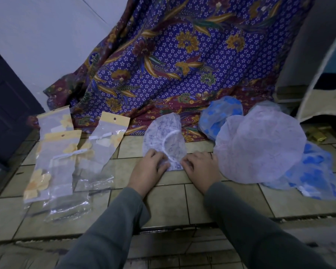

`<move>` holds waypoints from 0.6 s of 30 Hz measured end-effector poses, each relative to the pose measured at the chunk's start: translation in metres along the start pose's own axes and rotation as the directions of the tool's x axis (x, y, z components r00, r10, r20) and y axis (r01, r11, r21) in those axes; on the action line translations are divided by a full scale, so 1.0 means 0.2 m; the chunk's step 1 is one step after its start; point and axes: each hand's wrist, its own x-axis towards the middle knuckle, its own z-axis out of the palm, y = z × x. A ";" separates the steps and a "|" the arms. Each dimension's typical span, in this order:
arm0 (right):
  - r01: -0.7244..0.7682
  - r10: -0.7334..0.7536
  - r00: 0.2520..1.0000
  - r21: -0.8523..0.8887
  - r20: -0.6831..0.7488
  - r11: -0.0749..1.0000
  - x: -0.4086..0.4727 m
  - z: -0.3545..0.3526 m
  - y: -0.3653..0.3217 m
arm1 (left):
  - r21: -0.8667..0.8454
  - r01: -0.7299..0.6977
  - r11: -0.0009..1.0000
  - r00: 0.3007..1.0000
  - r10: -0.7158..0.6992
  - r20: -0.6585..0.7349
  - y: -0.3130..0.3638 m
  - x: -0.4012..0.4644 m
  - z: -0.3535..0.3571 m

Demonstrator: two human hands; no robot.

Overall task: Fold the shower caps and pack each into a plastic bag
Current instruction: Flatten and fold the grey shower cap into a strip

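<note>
A white shower cap (164,134) with a faint blue print lies folded in half on the tiled floor, its elastic rim curving across it. My left hand (148,170) pinches its near left edge. My right hand (201,168) pinches its near right edge. To the right lies a large pale cap (260,148) spread flat. Blue-flowered caps lie behind it (220,115) and under its right side (314,171). On the left are several clear plastic bags (64,166) with yellow headers and yellow flower prints, overlapping one another.
A purple floral cloth (163,70) hangs down behind and spreads onto the floor. A dark door (6,105) stands at the left. A grey and cream object (318,74) fills the right. Beige tiles (171,202) lie bare between my arms.
</note>
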 end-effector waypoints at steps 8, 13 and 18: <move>0.208 -0.207 0.971 -0.007 -0.123 0.978 -0.01 0.00 0.05 | 0.205 -0.255 0.945 0.962 0.269 -0.044 -0.08 -0.02 -0.02; 0.157 -0.158 0.987 -0.032 -0.019 0.987 -0.03 0.01 0.06 | 0.012 -0.107 0.994 0.994 0.106 0.037 -0.10 -0.03 -0.04; 0.192 -0.191 0.981 -0.043 0.014 0.981 0.00 -0.02 0.05 | -0.090 -0.029 0.995 0.985 0.044 0.167 -0.12 0.02 -0.07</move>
